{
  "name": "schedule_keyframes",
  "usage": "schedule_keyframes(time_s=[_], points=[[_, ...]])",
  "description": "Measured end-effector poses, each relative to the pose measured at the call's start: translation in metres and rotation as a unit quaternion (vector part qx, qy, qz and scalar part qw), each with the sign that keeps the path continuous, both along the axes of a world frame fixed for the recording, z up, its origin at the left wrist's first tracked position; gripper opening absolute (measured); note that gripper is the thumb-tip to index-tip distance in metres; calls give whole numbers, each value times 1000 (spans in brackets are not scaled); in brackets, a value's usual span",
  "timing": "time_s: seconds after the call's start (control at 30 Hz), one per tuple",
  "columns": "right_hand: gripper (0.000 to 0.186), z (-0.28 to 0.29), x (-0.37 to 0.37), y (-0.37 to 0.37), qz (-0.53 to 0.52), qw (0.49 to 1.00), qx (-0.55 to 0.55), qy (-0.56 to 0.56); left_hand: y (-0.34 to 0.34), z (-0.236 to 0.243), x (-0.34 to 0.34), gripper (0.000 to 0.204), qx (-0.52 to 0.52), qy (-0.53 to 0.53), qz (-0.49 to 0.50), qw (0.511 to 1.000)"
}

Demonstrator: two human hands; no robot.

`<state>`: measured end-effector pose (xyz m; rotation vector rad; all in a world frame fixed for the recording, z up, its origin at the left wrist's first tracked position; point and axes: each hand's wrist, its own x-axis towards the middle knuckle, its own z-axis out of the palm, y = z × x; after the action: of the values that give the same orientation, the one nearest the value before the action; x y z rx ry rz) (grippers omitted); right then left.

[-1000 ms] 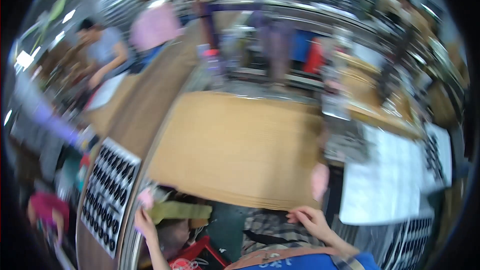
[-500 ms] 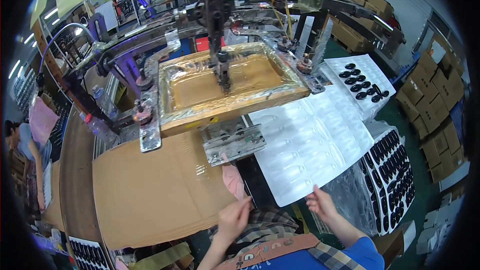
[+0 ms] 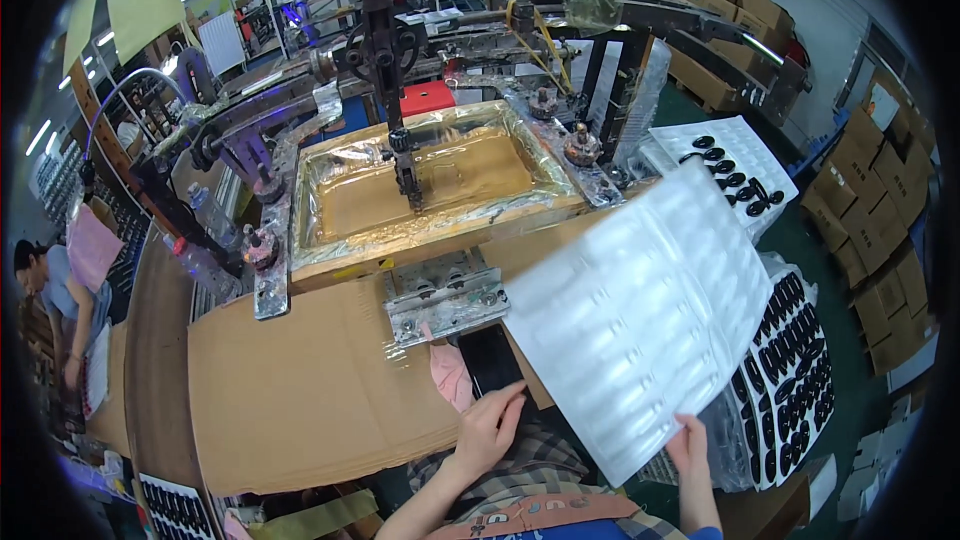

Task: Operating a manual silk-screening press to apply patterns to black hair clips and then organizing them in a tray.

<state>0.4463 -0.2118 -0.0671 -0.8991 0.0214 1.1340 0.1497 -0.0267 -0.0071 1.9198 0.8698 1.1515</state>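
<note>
My right hand (image 3: pixel 688 443) pinches the near edge of a white moulded plastic sheet (image 3: pixel 640 310) with rows of shallow dimples. The sheet is raised and tilted, its near corner hanging at my lap. My left hand (image 3: pixel 490 432) is closed, its fingertips by the near end of a flat black panel (image 3: pixel 490 360). What it holds, if anything, is hidden. A pink cloth (image 3: pixel 451 376) lies left of that panel. Beyond stands a metal jig (image 3: pixel 446 302), beneath a wooden screen-printing frame (image 3: pixel 440 235) containing amber ink.
Flat cardboard (image 3: pixel 300 390) covers the bench on my left. Sheets of black oval parts (image 3: pixel 790 380) stand at the right, with another white tray of black parts (image 3: pixel 735 165) behind. Plastic bottles (image 3: pixel 205 262) stand left of the frame. A co-worker (image 3: pixel 70 300) sits far left.
The white sheet has lifted and tilted toward the right, uncovering cardboard beneath it. My right hand has moved right and nearer with it. The frame and jig appear slightly farther left.
</note>
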Motion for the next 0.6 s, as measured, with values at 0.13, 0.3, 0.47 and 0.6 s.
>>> schedule_keyframes(time_s=[0.13,0.3,0.47,0.6], points=[[59,-45,8,-52,0,999,-4,39,5,25,6,33,86,-38,18,995],[57,-71,22,-52,22,990,3,138,7,76,12,57,154,49,-46,986],[30,-52,40,-13,170,967,-99,-163,-5,92,-16,66,188,95,-37,977],[30,13,18,44,297,910,-132,-258,-17,102,-65,62,87,54,23,995]])
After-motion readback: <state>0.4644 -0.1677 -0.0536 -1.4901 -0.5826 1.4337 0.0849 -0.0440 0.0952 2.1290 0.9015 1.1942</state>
